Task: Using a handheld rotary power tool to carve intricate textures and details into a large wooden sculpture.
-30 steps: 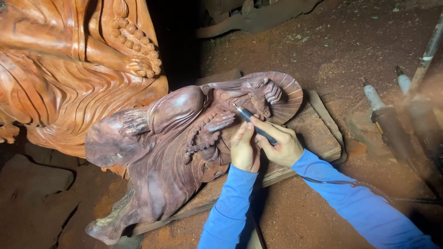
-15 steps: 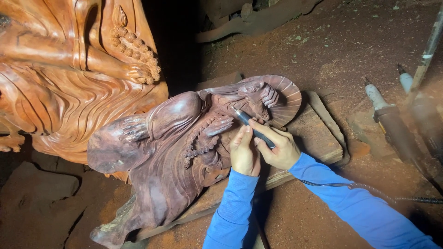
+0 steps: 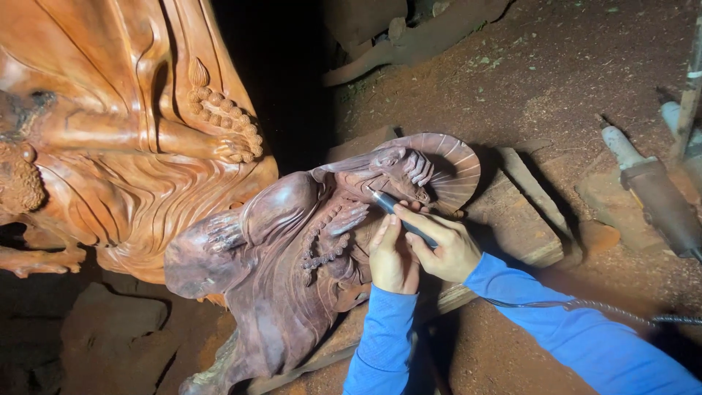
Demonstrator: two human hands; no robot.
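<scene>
Orange-brown polished wood fills the left side: a large carved wooden statue with flowing folds and a bead string (image 3: pixel 124 139) stands at 10 o'clock, and its upper and left parts are cut off by the frame. Just beside it, in the centre, lies a darker reddish-brown carved wooden figure with a fan-shaped ribbed halo (image 3: pixel 292 256), resting on a flat rough wooden plank (image 3: pixel 526 227) on the red dusty earth floor (image 3: pixel 526 80). The long axis of this figure runs from 7 o'clock up to 1 o'clock, with the head and halo at the upper end.

The left hand (image 3: pixel 392 257), in a blue sleeve, rests on the figure with fingers together and seems to steady the tool; whether it really grips it I cannot tell. The right hand (image 3: pixel 444 247) is closed like a pen grip around a slim dark rotary carving handpiece with a metal tip (image 3: pixel 398 214). The tip points toward 11 o'clock and touches the carving near the face, just beyond both hands; the right hand is the nearer one to it. A thin braided flexible cable (image 3: pixel 585 306) goes from this hand to 3 o'clock.

At the right edge lies a grey dusty cylindrical power tool (image 3: pixel 654 197), partly cut off. The exact contact point of the tip is hard to see in the dark relief.
</scene>
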